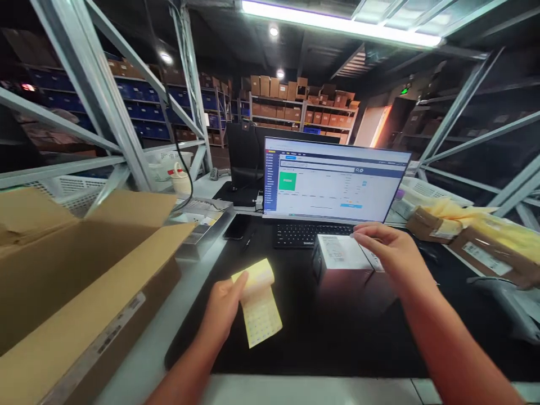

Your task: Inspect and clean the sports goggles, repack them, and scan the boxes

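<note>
The left hand, low and left of centre in the frame, grips a yellow label sheet between thumb and fingers; the sheet's top end curls over and its printed lower part hangs above the black mat. The right hand, right of centre, has its thumb and forefinger drawn together at the top of a white-topped box; whether they pinch something small or only touch the box, I cannot tell. That box sits on the mat, just right of the frame's centre, with a printed label on its top, and the hand covers part of its right end.

The box stands in front of the keyboard and hides part of its near right edge. Behind the keyboard, the lit monitor blocks the lower part of the shelves stacked with cartons. A phone and a pen lie to the left of the keyboard.

A large open carton crowds the whole lower left, one flap reaching toward a grey tray. Above it, a dark cable loops down in front of the metal framework. At the right edge, parcels with yellow wrapping lie near a white basket, and a blurred grey device lies below them. A tube light crosses the top.
</note>
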A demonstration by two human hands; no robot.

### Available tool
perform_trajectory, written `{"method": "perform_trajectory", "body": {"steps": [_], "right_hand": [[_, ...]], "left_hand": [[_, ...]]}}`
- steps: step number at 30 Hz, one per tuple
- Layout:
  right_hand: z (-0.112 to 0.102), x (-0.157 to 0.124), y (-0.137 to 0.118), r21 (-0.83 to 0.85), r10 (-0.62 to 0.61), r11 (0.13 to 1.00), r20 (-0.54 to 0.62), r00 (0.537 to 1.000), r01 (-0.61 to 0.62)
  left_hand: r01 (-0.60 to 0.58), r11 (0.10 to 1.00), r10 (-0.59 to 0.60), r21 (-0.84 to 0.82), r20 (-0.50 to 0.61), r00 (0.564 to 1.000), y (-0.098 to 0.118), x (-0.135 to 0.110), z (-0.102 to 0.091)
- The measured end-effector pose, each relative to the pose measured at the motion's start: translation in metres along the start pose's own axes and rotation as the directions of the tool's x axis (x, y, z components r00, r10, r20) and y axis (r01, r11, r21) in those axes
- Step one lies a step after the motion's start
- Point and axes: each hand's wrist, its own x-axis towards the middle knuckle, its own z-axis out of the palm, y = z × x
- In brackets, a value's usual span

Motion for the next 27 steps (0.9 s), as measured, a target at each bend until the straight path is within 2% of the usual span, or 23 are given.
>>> {"method": "perform_trajectory", "body": {"steps": [3, 6, 13, 20, 27], "right_hand": [[-0.019, 0.022, 0.020, -0.118, 0.196, 0.975, 0.054, 0.979, -0.188], [-0.016, 0.030, 0.026, -0.215, 0.262, 0.948, 0.113, 0.958, -0.234], [-0.001, 0.033, 0.017, -0.275, 0.293, 0.930, 0.160, 0.943, -0.243], [-0.001, 0.031, 0.017, -0.337, 0.267, 0.919, 0.143, 0.953, -0.207], [0.003, 0.031, 0.022, -0.416, 0.232, 0.893, 0.096, 0.968, -0.172]], "left_hand": [[0.030, 0.999, -0.031, 0.026, 0.046, 0.998, -0.003, -0.001, -0.001], [0.034, 0.998, -0.037, 0.045, 0.059, 0.998, -0.007, 0.001, -0.003], [0.020, 0.993, -0.023, 0.120, 0.031, 0.999, -0.011, 0.007, -0.004], [0.033, 0.994, -0.041, 0.100, 0.076, 0.996, -0.009, 0.003, -0.001], [0.018, 0.991, -0.028, 0.131, 0.069, 0.997, -0.009, 0.002, -0.002]]}}
